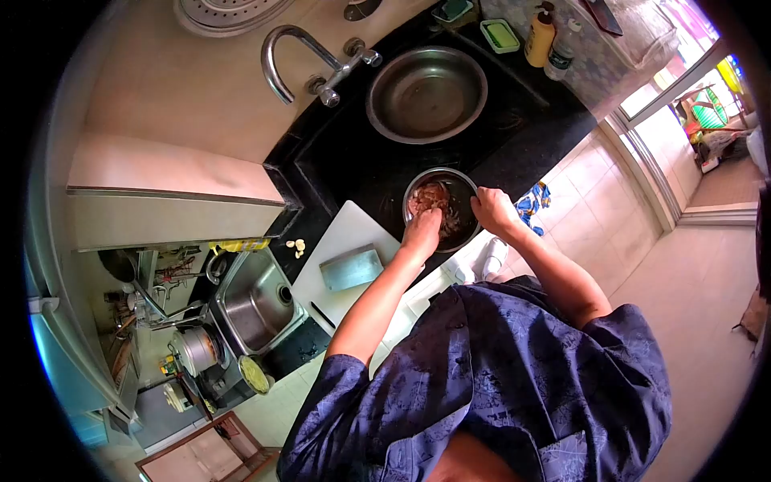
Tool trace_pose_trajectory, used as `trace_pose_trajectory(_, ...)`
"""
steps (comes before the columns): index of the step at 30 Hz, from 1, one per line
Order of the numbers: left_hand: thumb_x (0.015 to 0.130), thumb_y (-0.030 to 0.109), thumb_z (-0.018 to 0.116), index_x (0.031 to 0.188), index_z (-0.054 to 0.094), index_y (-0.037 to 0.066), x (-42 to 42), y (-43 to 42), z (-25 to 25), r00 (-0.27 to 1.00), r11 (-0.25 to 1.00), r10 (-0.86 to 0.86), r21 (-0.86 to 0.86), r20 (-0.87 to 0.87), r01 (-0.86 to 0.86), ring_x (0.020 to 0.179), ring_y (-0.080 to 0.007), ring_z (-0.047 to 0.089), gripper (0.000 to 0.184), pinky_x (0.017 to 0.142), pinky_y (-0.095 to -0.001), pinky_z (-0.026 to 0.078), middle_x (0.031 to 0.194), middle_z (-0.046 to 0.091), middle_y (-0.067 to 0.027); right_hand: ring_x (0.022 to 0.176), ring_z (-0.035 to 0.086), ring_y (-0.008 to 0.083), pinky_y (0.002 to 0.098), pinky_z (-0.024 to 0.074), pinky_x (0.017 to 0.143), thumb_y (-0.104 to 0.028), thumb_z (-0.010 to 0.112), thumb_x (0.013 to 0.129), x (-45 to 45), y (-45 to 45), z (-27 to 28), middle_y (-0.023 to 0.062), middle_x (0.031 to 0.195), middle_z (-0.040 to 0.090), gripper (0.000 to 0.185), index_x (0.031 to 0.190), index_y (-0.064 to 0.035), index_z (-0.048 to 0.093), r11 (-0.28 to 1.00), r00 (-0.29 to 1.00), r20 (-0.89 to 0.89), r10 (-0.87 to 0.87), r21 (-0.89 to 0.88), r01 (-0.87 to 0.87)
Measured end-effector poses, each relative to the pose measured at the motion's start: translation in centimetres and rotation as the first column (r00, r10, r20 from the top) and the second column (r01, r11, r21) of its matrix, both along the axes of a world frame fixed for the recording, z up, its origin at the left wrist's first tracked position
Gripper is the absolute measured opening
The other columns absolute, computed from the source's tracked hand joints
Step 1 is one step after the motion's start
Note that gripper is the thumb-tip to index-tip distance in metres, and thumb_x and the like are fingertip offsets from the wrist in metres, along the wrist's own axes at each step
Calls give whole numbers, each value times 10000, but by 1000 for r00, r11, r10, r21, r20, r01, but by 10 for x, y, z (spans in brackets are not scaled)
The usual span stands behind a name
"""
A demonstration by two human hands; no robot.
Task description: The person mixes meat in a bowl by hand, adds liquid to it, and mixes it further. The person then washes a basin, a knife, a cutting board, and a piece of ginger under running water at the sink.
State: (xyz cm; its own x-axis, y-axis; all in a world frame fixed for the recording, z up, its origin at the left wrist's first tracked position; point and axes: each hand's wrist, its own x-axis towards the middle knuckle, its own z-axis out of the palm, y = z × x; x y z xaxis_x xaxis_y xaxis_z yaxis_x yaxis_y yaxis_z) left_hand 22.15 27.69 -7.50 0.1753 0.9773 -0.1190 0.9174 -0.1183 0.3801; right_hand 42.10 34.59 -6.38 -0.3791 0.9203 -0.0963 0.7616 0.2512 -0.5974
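Observation:
A metal bowl [408, 228] rests on the black counter and holds pinkish pieces of what looks like raw meat [430, 197]. Inside it, my left hand [423, 230] has its fingers curled down into the meat, with the fingertips hidden. At the bowl's right side, my right hand [494, 210] is closed on the rim. Just left of the bowl lies a white cutting board [347, 221], with a wide-bladed cleaver [352, 269] flat on top.
A large metal basin [427, 92] sits beyond the bowl, near a wall tap [301, 64]. Peeled garlic cloves [295, 247] lie left of the board. A steel sink [255, 301] and a pot [194, 349] are farther left. Bottles [540, 36] stand at the back right.

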Motion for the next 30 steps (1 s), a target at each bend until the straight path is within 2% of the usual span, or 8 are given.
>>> trace_pose_trajectory(3,829,20,543,944,581,-10,9,5,14,996,983,52,-171,-73,-64,823,-416,673,125,728,-492,548,883,670,-240,747,656,427,495,538,671,-225,514,944,1,-1,1,274,763,636,320,768,29,600,1000,1000,15,4,-13,-4)
trace_pose_trajectory(9,850,55,533,905,614,3,25,-3,10,999,996,-30,82,-45,33,801,-390,692,111,668,-483,555,818,684,-222,746,651,438,507,532,677,-222,513,942,2,0,3,280,763,633,317,769,29,598,1000,1000,-12,-2,-1,2)
trace_pose_trajectory(11,850,55,533,908,614,-1,10,2,-5,989,989,-138,-58,-58,134,805,-386,692,114,673,-479,556,829,684,-222,746,649,441,510,530,676,-221,512,942,2,-1,3,281,764,632,314,770,29,597,1000,1000,-10,-3,-9,3)
trace_pose_trajectory(13,852,50,516,895,613,-2,7,6,18,1000,999,2,-53,-4,-2,823,-394,683,118,700,-510,543,851,678,-233,745,648,442,511,530,674,-218,511,941,2,0,1,281,765,631,312,770,28,596,1000,1000,-3,-9,-24,8)
trace_pose_trajectory(15,861,84,508,849,644,9,8,10,45,997,994,55,-89,-63,-60,806,-385,687,156,698,-503,544,822,681,-227,743,649,440,511,530,670,-215,512,941,3,-2,4,280,764,632,311,768,30,594,1000,1000,-15,-10,-7,9)
trace_pose_trajectory(21,846,88,543,777,713,30,3,-2,17,965,993,-53,-113,-257,24,761,-351,707,193,667,-467,559,780,704,-184,748,656,429,510,533,689,-229,516,929,3,0,-1,263,752,643,305,772,19,602,1000,1000,25,0,-29,0)
trace_pose_trajectory(26,771,19,586,814,714,-30,8,-1,19,970,945,-71,-327,-234,-10,870,-371,706,144,733,-444,572,880,701,-246,753,641,451,516,526,671,-216,519,937,2,-4,-1,284,765,628,315,767,39,587,999,998,-52,-27,-21,26)
trace_pose_trajectory(30,802,28,568,820,713,-40,3,-1,-1,989,974,-56,-227,-135,24,860,-370,705,161,740,-454,569,875,702,-244,753,640,453,517,525,672,-210,522,933,2,-3,7,287,760,625,309,764,41,583,999,999,-43,-20,-28,19)
